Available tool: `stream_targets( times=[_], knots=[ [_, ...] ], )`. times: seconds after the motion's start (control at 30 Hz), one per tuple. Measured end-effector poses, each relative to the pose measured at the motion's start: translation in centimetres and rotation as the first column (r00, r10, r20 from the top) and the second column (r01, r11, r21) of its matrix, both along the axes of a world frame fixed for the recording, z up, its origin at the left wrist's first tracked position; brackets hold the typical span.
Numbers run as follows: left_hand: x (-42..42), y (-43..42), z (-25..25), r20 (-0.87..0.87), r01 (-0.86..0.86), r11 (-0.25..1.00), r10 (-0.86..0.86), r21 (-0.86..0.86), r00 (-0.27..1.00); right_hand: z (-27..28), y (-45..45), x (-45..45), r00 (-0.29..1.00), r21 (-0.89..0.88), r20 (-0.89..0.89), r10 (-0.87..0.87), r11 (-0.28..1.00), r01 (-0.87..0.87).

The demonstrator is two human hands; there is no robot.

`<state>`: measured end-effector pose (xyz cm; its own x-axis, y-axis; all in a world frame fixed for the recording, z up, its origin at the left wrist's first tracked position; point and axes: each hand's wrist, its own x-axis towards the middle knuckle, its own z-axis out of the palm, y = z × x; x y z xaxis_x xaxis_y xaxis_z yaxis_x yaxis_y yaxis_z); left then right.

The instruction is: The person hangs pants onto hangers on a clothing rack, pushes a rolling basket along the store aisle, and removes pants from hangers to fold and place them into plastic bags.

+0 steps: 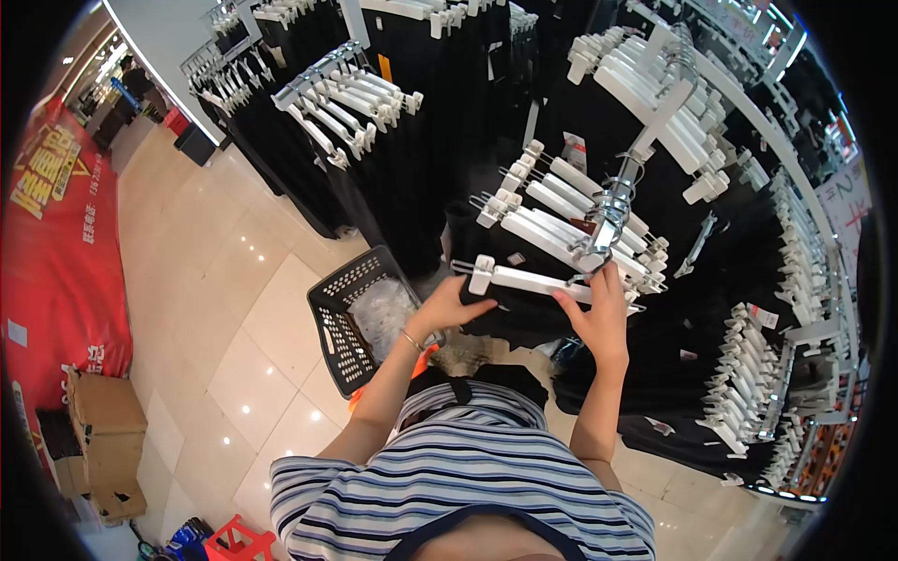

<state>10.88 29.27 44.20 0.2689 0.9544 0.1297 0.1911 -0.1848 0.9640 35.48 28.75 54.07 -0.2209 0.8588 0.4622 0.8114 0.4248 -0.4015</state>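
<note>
The right hand point(601, 313) is closed on the white hanger point(533, 281) near its hook, thumb against the bar, at the front end of the metal rack arm point(613, 210). The left hand point(452, 307) is partly open at the hanger's other end, thumb and fingers apart over the black garment point(524, 318); whether it pinches cloth cannot be told.

glossy plastic-looking white hangers point(533, 281); matt black cloth point(514, 316); shiny metal rail point(614, 201); glossy smooth floor point(251, 360).
</note>
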Motion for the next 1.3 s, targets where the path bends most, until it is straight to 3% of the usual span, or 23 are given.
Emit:
stream_targets(
  times=[0.03, 0.07, 0.13, 0.3, 0.4, 0.63, 0.83, 0.93, 1.03, 1.17, 1.27, 1.3],
  knots=[
    [0.3, -0.5, -0.7, 0.026, 0.016, 0.994, -0.019, 0.107, 0.999, 0.0, 0.1, -0.1, 1.0, -0.039, 0.013, -0.013, 0.999, 0.013],
    [0.2, -1.0, -1.4, 0.043, 0.077, 0.997, -0.078, 0.014, 0.996, 0.0, 0.1, 0.0, 0.999, -0.078, 0.026, -0.025, 0.997, 0.027],
    [0.2, -2.3, -1.3, 0.012, 0.035, 0.999, -0.035, 0.014, 0.999, 0.1, 0.1, 0.4, 0.998, -0.218, 0.029, -0.05, 0.974, 0.056],
    [0.1, -3.9, -0.6, -0.081, -0.007, 1.0, 0.006, -0.017, 0.997, 0.6, -0.3, 0.0, 0.977, -0.159, 0.209, -0.042, 0.984, 0.076],
    [0.0, -4.3, 0.7, -0.069, -0.122, 0.986, 0.13, 0.112, 0.989, 0.9, -0.3, -0.2, 0.961, -0.234, 0.27, -0.051, 0.965, 0.117],
    [-0.9, -5.7, 0.7, -0.04, -0.111, 0.992, 0.109, -0.058, 0.993, 0.8, -1.1, -0.9, 0.965, -0.191, 0.254, -0.066, 0.975, 0.117],
    [-0.9, -5.4, 0.2, -0.025, -0.178, 0.982, 0.18, 0.065, 0.983, 0.8, -1.0, -1.5, 0.98, -0.193, 0.176, -0.092, 0.973, 0.126],
    [-0.6, -4.6, 0.4, 0.047, -0.288, 0.946, 0.298, -0.147, 0.953, 0.6, -0.8, -1.3, 0.953, -0.104, 0.276, -0.125, 0.982, 0.159],
    [-1.0, -2.3, -0.8, 0.006, -0.377, 0.851, 0.403, 0.366, 0.915, 0.5, -1.2, -1.2, 0.931, 0.008, 0.336, -0.145, 0.988, 0.151],
    [-1.7, -1.2, -2.1, -0.027, -0.279, 0.878, 0.314, 0.388, 0.949, 0.3, -1.4, -1.0, 0.99, -0.087, 0.115, -0.079, 0.992, 0.089],
    [-2.2, -1.6, -3.4, 0.422, -0.19, 0.982, 0.175, -0.007, 0.89, 0.7, -1.7, -1.3, 0.988, -0.145, 0.089, -0.125, 0.98, 0.137],
    [-2.0, -1.6, -3.4, 0.462, -0.211, 0.977, 0.197, -0.021, 0.865, 0.8, -1.7, -1.4, 0.989, -0.141, 0.073, -0.126, 0.981, 0.135]
  ],
)
